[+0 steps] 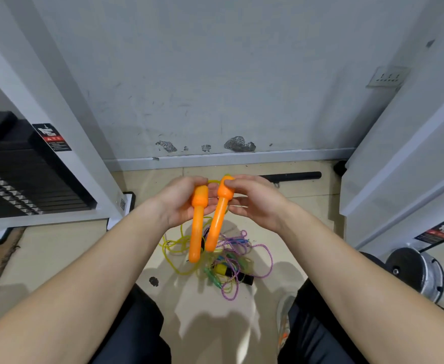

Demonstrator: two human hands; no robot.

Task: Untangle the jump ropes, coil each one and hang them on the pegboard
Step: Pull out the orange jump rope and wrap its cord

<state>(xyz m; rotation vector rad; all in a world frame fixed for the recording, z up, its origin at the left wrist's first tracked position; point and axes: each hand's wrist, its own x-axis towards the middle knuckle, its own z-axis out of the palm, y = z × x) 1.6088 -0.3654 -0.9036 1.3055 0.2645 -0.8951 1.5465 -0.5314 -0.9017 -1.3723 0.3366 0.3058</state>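
Hands: left hand (181, 203) and right hand (255, 203) raised side by side, fingertips close together.
Left fingers: curled round the thick head of a long smooth orange plastic handle (196, 232), gripped against the palm; shaft hung almost straight down below the fingers.
Right fingers: thumb and fingertips pinched the thick head of a second orange plastic handle (217, 224); shaft slanted down from the fingers, its tip just beside the other shaft.
Between the fingertips: short arc of thin translucent yellow-green cord (174, 261) showed above both handle heads; more of it looped on the floor below the left fingers.
Below the fingers: tangled heap of jump ropes (231, 258) lay on the pale beige tiled floor (57, 258), apart from both hands.
In the heap: purple braided rope (268, 256) looped out below the right fingers; stubby black-and-yellow handle (222, 269), slim green handle (211, 278) and black handle (247, 279) lay near its middle.
Beyond the fingers: scuffed grey wall (215, 74), with a long black bar (289, 176) lying at its foot.
Left of the left fingers, well apart: black weight stack (18, 179) inside a white frame.
Right of the right fingers, well apart: round metal weight (412, 271) on the floor.
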